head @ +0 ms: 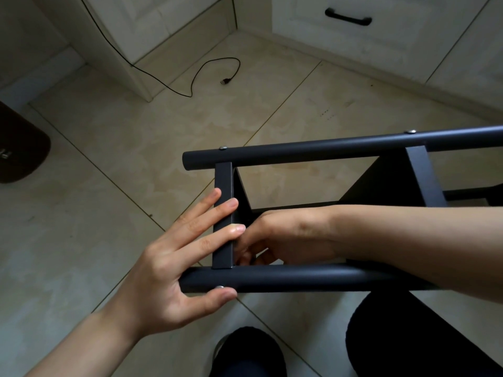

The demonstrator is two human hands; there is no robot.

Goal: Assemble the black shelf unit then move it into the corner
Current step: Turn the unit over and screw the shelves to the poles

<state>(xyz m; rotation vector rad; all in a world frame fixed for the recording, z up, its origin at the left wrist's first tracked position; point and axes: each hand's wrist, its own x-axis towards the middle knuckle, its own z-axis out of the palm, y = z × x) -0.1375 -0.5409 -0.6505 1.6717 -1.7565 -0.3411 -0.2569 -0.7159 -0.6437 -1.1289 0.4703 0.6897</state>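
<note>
The black shelf unit lies on its side above the tiled floor, two round tubes running left to right with flat crossbars between them. My left hand grips the end of the near tube, fingers laid over the end crossbar and thumb under the tube beside a silver screw head. My right hand reaches between the tubes behind that crossbar, fingers curled at the joint; what they pinch is hidden. Silver screws sit on the far tube.
White cabinets with a black drawer handle form a corner at the top. A black USB cable trails on the floor there. A dark brown object sits at the left edge. My dark-clothed legs are below the frame.
</note>
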